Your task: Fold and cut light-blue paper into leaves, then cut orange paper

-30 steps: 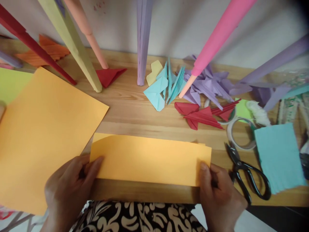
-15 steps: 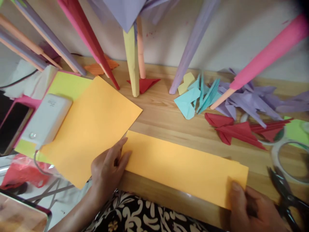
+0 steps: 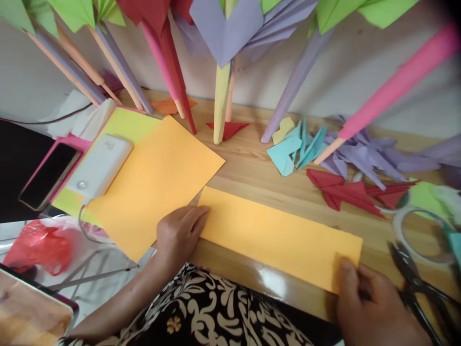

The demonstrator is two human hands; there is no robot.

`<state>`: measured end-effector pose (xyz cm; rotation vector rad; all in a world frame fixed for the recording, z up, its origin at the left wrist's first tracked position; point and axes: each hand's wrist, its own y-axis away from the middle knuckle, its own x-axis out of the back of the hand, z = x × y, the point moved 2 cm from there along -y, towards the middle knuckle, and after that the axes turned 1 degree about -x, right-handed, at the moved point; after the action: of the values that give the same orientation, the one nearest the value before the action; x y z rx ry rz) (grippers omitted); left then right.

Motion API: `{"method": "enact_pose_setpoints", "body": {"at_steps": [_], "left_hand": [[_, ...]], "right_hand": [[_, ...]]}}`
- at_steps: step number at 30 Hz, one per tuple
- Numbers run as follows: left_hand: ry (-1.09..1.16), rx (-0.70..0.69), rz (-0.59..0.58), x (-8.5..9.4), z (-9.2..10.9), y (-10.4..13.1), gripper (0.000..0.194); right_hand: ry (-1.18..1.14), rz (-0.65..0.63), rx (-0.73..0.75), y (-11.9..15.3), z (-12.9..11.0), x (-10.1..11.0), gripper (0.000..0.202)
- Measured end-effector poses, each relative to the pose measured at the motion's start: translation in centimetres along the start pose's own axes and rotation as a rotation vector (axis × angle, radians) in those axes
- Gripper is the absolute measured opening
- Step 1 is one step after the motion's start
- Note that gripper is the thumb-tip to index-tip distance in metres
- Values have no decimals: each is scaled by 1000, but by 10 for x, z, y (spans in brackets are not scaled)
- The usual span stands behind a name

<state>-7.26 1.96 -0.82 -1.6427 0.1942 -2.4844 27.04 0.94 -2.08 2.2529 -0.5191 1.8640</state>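
Observation:
A long folded strip of yellow-orange paper point(image 3: 277, 238) lies across the wooden table in front of me. My left hand point(image 3: 183, 228) pinches its left end, fingers together. At the right end, my right hand point(image 3: 370, 293) grips the corner with the thumb on top and the fingers beneath or behind it. Left of the strip rests a larger yellow-orange sheet point(image 3: 154, 178), partly under a white power bank point(image 3: 103, 166). Black-handled scissors point(image 3: 414, 278) lie close to my right hand.
Rolls of tape point(image 3: 399, 235) sit at the right, near folded red paper pieces point(image 3: 345, 190). Behind are turquoise point(image 3: 288, 154) and purple paper pieces point(image 3: 363, 149). Rolled paper stems, including a pink one point(image 3: 392, 81), lean at the wall. A phone point(image 3: 50, 175) lies far left.
The view has shifted, showing more paper leaves at the top. My left hand's fingers have closed together at the strip's left end. My right hand keeps its hold, and the strip's edges look more even.

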Motion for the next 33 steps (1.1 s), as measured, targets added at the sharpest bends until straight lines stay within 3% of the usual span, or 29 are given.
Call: {"method": "enact_pose_setpoints", "body": {"at_steps": [3, 9, 14, 27, 33], "left_hand": [[-49, 21, 12, -1, -3, 1, 25], [-135, 55, -8, -3, -6, 2, 28], [-149, 14, -3, -1, -3, 2, 28], [-183, 43, -76, -2, -4, -2, 33], [-211, 46, -101, -2, -4, -4, 32]], "right_hand": [[-4, 65, -47, 1, -14, 3, 55], [-56, 124, -10, 4, -17, 0, 46], [-70, 96, -33, 5, -19, 1, 31], [30, -75, -5, -2, -28, 13, 27], [35, -93, -19, -3, -28, 14, 26]]}}
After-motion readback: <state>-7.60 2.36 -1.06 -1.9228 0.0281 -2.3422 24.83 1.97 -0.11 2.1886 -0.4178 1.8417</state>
